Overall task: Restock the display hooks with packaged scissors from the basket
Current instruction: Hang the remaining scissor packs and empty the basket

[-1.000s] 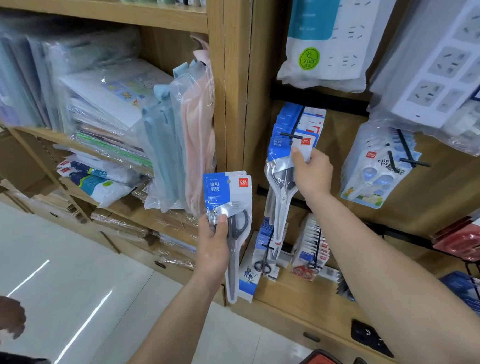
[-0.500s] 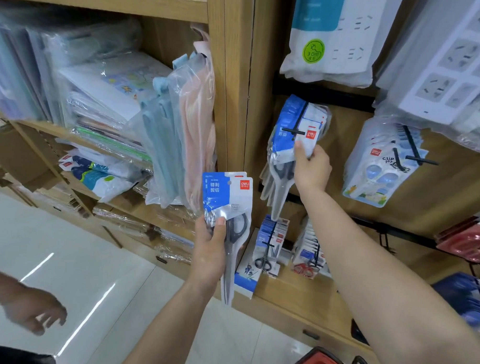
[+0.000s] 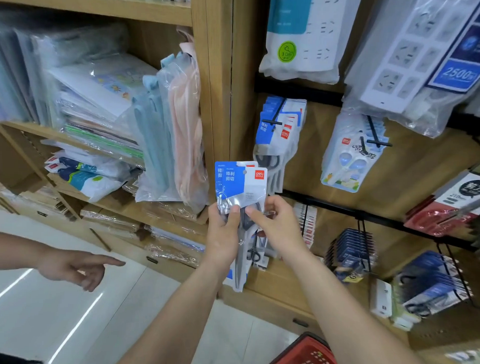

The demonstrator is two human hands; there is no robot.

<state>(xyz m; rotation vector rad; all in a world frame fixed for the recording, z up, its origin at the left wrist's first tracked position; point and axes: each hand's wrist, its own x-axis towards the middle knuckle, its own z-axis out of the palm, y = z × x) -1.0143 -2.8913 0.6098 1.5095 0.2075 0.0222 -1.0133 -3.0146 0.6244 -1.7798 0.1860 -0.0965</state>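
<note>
Scissors pack [image 3: 240, 187] between both hands' [image 3: 222, 237] [image 3: 280, 229] fingers [image 3: 233, 213]

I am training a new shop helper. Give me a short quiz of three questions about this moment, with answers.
1. True or false: the left hand and the right hand both grip the scissors packs.
2. The basket is: A red, B green, C white.
3. Fill in: the display hook with matching packs hangs ___ the held packs.
Key: 1 true; 2 A; 3 above.
</note>
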